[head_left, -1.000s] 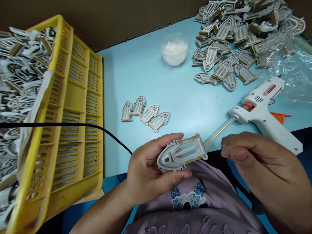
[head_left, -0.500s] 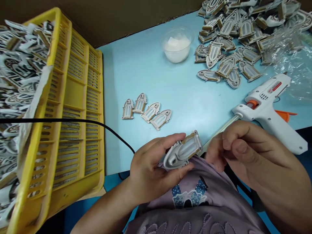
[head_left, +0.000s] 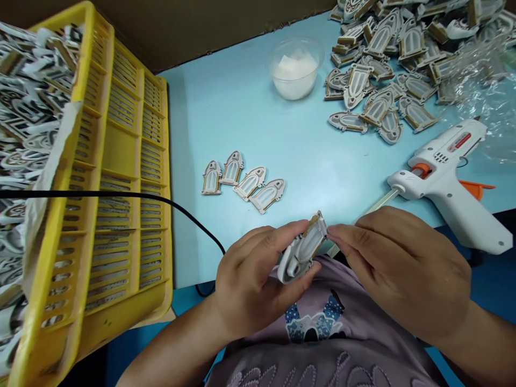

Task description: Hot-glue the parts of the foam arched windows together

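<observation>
Between the thumb and fingers of my left hand [head_left: 258, 279] is a small white arched window piece [head_left: 302, 250] with brown edges, tilted with its flat end up and to the right. My right hand [head_left: 403, 274] is pinched closed, its fingertips at that flat end; whatever they may hold is too small to make out. Beyond my hands, several similar pieces [head_left: 250, 183] lie in a loose row on the light blue table [head_left: 242, 118]. To the right a white glue gun [head_left: 451, 172] rests on its side, a long glue stick [head_left: 382, 201] running from its back.
A yellow crate [head_left: 121, 156] full of white pieces stands at the left, a black cable [head_left: 185, 212] crossing in front of it. At the back are a clear bowl [head_left: 295, 80] with white contents, a heap of window pieces [head_left: 387, 64] and clear plastic wrap [head_left: 492, 102].
My right hand has moved left and turned, bringing its fingertips to the flat end of the piece. My left hand has tilted the piece more upright.
</observation>
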`<state>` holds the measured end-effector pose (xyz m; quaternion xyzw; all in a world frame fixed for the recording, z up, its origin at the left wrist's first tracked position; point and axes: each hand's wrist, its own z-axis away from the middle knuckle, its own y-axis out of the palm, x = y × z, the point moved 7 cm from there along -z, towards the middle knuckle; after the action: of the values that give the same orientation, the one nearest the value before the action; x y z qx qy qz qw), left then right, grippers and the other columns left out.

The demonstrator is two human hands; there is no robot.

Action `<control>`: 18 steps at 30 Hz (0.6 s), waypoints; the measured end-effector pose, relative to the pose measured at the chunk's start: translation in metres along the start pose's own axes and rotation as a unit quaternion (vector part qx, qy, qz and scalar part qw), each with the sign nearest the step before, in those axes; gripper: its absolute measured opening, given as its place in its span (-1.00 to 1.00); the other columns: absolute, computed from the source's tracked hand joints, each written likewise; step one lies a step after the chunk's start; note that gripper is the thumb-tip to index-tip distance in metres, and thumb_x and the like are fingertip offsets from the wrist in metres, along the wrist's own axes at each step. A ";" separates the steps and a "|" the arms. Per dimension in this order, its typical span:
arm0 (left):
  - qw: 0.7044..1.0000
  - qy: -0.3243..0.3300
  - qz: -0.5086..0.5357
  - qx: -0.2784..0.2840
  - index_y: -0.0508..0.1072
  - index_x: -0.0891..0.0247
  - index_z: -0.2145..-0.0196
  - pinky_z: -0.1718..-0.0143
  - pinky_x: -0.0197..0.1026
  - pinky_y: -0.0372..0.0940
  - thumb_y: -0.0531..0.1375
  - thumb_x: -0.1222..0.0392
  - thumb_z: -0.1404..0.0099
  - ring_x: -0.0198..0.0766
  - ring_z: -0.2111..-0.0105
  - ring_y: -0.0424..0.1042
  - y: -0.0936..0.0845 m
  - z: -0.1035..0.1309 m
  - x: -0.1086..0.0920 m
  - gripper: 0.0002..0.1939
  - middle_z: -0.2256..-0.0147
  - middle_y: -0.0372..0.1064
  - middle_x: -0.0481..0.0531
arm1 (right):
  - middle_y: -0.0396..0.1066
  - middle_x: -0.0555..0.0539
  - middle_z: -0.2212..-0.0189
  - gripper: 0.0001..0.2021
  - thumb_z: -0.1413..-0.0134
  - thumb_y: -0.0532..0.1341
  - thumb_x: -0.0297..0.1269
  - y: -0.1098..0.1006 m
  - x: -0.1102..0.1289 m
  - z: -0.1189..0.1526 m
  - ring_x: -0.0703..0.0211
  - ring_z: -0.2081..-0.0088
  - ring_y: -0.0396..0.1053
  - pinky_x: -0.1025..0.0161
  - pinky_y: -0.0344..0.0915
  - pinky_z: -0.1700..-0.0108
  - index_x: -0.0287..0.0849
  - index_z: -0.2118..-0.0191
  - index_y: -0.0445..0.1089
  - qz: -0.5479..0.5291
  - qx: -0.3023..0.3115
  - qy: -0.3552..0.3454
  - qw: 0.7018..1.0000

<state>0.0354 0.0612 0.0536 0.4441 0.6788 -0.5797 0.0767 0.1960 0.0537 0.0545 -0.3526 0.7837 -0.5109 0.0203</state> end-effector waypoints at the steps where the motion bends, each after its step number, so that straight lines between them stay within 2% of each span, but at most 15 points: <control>1: 1.000 -0.002 0.001 0.001 0.33 0.02 -0.21 0.15 -0.12 0.55 0.38 0.18 -0.27 -0.20 0.22 0.61 0.001 0.000 0.001 -0.41 0.08 0.60 0.02 | 0.43 -0.12 0.43 -0.88 -0.18 0.30 -0.55 0.000 -0.001 -0.001 0.12 0.34 0.32 0.13 0.25 0.27 -0.27 0.18 0.48 -0.010 0.002 0.005 1.000; 3: 1.000 -0.005 0.005 0.005 0.31 -0.01 -0.22 0.18 -0.08 0.55 0.36 0.17 -0.28 -0.18 0.23 0.60 0.002 0.001 0.002 -0.41 0.08 0.60 0.03 | 0.42 -0.11 0.41 -0.93 -0.24 0.25 -0.52 0.001 -0.004 -0.005 0.17 0.33 0.33 0.18 0.27 0.24 -0.26 0.22 0.46 -0.053 0.009 0.029 0.998; 7: 1.000 -0.003 0.001 0.010 0.29 -0.03 -0.23 0.21 -0.07 0.55 0.36 0.18 -0.29 -0.18 0.25 0.60 0.003 0.001 0.002 -0.40 0.07 0.60 0.04 | 0.36 -0.01 0.43 -0.90 -0.32 0.19 -0.46 0.002 -0.010 -0.012 0.31 0.38 0.33 0.32 0.29 0.27 -0.20 0.27 0.41 -0.159 0.035 0.086 0.983; 10: 1.000 -0.006 0.002 0.009 0.30 -0.01 -0.22 0.20 -0.08 0.55 0.36 0.18 -0.29 -0.18 0.25 0.60 0.002 0.001 0.002 -0.42 0.07 0.60 0.04 | 0.37 0.02 0.44 -0.89 -0.31 0.20 -0.48 0.002 -0.012 -0.013 0.32 0.39 0.36 0.35 0.32 0.29 -0.17 0.27 0.40 -0.182 0.034 0.101 0.977; 12: 1.000 -0.003 0.003 0.006 0.32 0.02 -0.21 0.19 -0.10 0.54 0.36 0.18 -0.28 -0.19 0.25 0.60 0.001 0.000 0.001 -0.42 0.08 0.60 0.04 | 0.41 -0.01 0.42 -0.92 -0.28 0.23 -0.48 0.001 -0.011 -0.012 0.28 0.36 0.39 0.32 0.34 0.27 -0.19 0.24 0.44 -0.160 0.018 0.088 0.983; 15: 1.000 0.018 0.001 -0.012 0.35 0.12 -0.18 0.22 -0.15 0.54 0.38 0.21 -0.26 -0.20 0.26 0.59 -0.001 0.000 -0.001 -0.44 0.10 0.60 0.07 | 0.49 -0.09 0.40 -0.93 -0.20 0.31 -0.52 0.000 -0.003 -0.009 0.21 0.34 0.41 0.24 0.35 0.23 -0.27 0.21 0.51 -0.088 -0.027 0.027 0.995; 18: 0.999 0.033 -0.004 -0.026 0.38 0.19 -0.16 0.25 -0.16 0.53 0.38 0.23 -0.26 -0.21 0.29 0.59 0.000 0.000 -0.002 -0.47 0.14 0.61 0.09 | 0.50 -0.13 0.42 -0.93 -0.15 0.34 -0.55 0.002 0.002 -0.008 0.15 0.36 0.41 0.18 0.32 0.28 -0.33 0.24 0.55 -0.045 -0.052 -0.004 0.998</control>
<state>0.0368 0.0599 0.0550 0.4578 0.6976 -0.5475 0.0633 0.1898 0.0589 0.0571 -0.3897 0.7927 -0.4685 -0.0177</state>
